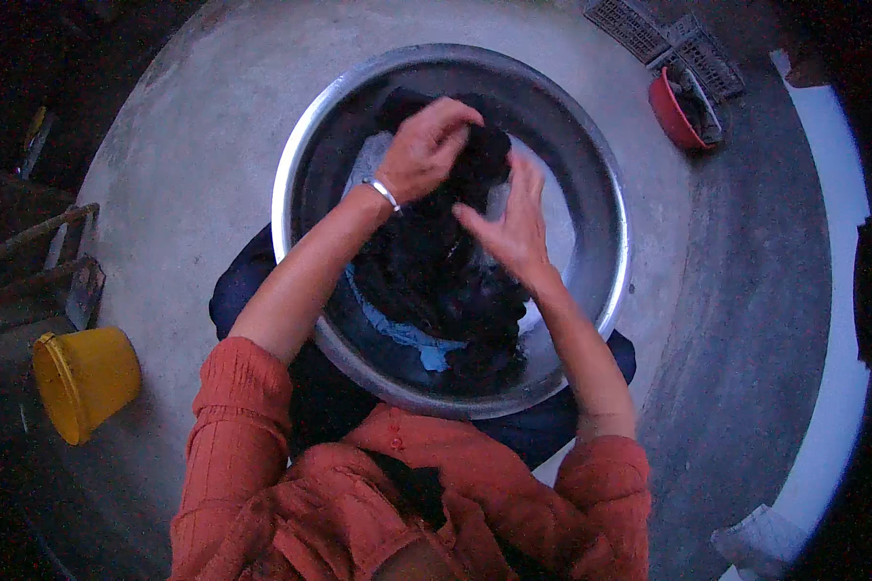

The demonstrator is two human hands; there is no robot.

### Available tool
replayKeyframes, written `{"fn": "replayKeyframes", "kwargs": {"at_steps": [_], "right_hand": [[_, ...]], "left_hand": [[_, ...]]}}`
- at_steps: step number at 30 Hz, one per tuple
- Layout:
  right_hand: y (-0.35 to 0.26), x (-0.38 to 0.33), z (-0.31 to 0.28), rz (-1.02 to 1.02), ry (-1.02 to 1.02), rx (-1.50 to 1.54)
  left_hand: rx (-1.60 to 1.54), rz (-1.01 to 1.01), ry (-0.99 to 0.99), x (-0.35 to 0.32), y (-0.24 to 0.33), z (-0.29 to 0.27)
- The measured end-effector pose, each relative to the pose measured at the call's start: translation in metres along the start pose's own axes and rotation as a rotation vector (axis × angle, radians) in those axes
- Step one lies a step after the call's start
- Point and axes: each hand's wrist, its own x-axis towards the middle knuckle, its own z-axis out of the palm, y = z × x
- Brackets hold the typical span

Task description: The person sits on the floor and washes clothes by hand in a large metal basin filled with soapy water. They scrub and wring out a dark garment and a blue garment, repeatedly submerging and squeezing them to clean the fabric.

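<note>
A wet, dark cloth (436, 261), bunched and wrinkled, is lifted over a wide metal basin (610, 194) on a concrete floor (194, 145). The left hand (426, 145) is clenched around its upper end; the right hand (513, 228) presses against it, fingers spread. A yellow bucket (85, 381) stands well apart.

Grey concrete floor (194, 145), yellow bucket (85, 381) left, red tub (672, 113) far right, dim light

Black cloth (455, 252), yellow bucket (85, 380)
</note>
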Motion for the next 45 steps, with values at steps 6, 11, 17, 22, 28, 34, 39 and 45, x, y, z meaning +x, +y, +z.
{"fn": "replayKeyframes", "kwargs": {"at_steps": [6, 11, 17, 22, 28, 34, 39, 45], "right_hand": [[0.044, 0.045, 0.022, 0.175, 0.352, 0.513], [0.161, 0.024, -0.027, 0.547, 0.288, 0.107], [0.139, -0.016, -0.018, 0.025, 0.171, -0.386], [0.108, 0.005, 0.031, -0.251, -0.105, -0.464], [0.132, 0.015, 0.071, 0.137, -0.429, -0.058], [0.13, 0.031, 0.008, 0.479, -0.155, 0.374], [0.164, 0.026, -0.024, 0.449, 0.01, 0.07], [0.161, 0.015, -0.007, -0.196, -0.089, -0.198]], "left_hand": [[-0.335, 0.004, -0.107, -0.012, -0.013, 0.025], [0.471, -0.274, -0.884, -0.066, -0.067, 0.039], [0.841, -0.606, -1.34, -0.044, -0.019, 0.03], [0.846, -0.543, -1.286, -0.043, -0.011, 0.032], [0.679, 0.036, -0.306, -0.078, -0.09, 0.046], [0.632, -0.724, -0.912, -0.058, -0.068, 0.04], [0.488, -0.515, -0.822, -0.024, -0.042, 0.005], [-0.242, -0.95, -0.534, -0.024, -0.028, -0.003]]}}
